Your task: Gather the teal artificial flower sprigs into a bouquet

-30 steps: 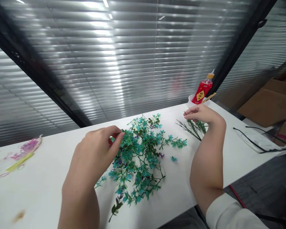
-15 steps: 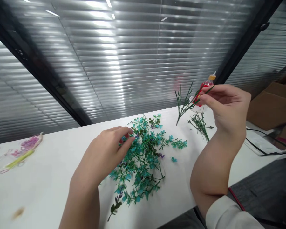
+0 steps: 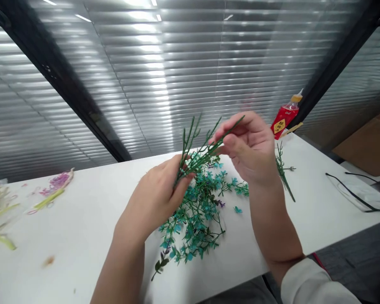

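A bare green artificial plant stem with several thin branches is held up in front of me. My left hand pinches its lower end between thumb and fingers. On the right side of the stem, my right hand has its thumb and fingers closed about one long branch. Below both hands a pile of artificial greenery with small turquoise flowers lies on the white table. One loose turquoise floret rests just right of the pile.
Another bare green stem lies right of my right forearm. Behind it stands a red-labelled bottle with a yellow cap. Black-framed glasses sit at the right, near a cardboard box. Purple and yellow scraps lie at the left. Window blinds rise behind.
My right hand has brought the green stem leftward from near the bottle. My left hand has risen from the flower pile and taken hold of its lower end. The view has shifted slightly.
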Demonstrator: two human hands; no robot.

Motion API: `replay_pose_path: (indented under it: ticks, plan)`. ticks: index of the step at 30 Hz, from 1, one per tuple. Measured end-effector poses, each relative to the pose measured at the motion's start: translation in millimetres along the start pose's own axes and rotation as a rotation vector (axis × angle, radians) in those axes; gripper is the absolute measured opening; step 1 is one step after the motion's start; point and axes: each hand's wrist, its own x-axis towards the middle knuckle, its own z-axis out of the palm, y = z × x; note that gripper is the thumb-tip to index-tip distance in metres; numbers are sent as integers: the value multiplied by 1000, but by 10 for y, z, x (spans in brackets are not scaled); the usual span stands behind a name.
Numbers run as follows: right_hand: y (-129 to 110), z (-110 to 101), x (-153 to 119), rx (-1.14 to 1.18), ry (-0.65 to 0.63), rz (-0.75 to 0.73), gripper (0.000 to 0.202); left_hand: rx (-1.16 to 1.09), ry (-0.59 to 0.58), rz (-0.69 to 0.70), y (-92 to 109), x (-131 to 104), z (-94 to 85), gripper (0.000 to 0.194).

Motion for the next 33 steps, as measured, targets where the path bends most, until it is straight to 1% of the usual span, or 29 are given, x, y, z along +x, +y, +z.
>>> replay_pose_path:
  ticks: [1, 4, 8, 10, 12, 13, 14, 15, 17, 18, 19, 20, 21, 22, 24, 25, 27, 31, 33]
  plan:
    - [8, 49, -11, -52, -1, 19, 19, 9, 1, -8, -19, -4, -17, 15]
    - [22, 137, -38, -186, -13, 23, 19, 55, 80, -18, -103, -31, -85, 9]
    - [48, 145, -57, -314, -4, -23, 16, 65, 156, -61, -218, -84, -195, 8]
    - [74, 134, -60, -374, -2, 6, 24, 66, 189, -111, -258, -113, -253, 11]
    - [111, 135, -61, -415, -55, 71, 33, 78, 228, -171, -289, -143, -311, 13]
    - [136, 148, -63, -435, -117, 112, 35, 92, 246, -198, -303, -159, -338, 14]
    - [167, 171, -67, -463, -207, 153, 35, 113, 262, -222, -318, -175, -363, 16]
    - [206, 207, -77, -504, -325, 188, 33, 138, 277, -245, -333, -190, -385, 19]
    - [309, 318, -117, -617, -619, 235, 29, 174, 306, -288, -367, -217, -420, 23]
    - [372, 391, -150, -684, -779, 231, 30, 178, 319, -309, -385, -227, -432, 22]
    - [440, 471, -188, -740, -927, 238, 36, 173, 330, -331, -404, -234, -442, 19]
    - [511, 554, -229, -799, -1035, 246, 43, 163, 334, -352, -423, -239, -450, 16]
    - [580, 634, -271, -863, -1124, 259, 52, 159, 334, -369, -440, -242, -455, 15]
    - [647, 705, -307, -928, -1185, 260, 60, 161, 328, -380, -455, -243, -459, 16]
    - [762, 806, -356, -1044, -1276, 269, 68, 183, 310, -383, -475, -246, -461, 20]
    - [808, 831, -364, -1096, -1287, 276, 66, 196, 300, -378, -481, -248, -459, 23]
    - [877, 835, -353, -1151, -1268, 285, 60, 208, 283, -366, -482, -254, -454, 25]
    - [943, 757, -280, -1188, -1197, 294, 45, 191, 248, -357, -458, -253, -441, 21]
    - [953, 721, -247, -1191, -1170, 303, 35, 191, 237, -360, -440, -242, -440, 22]
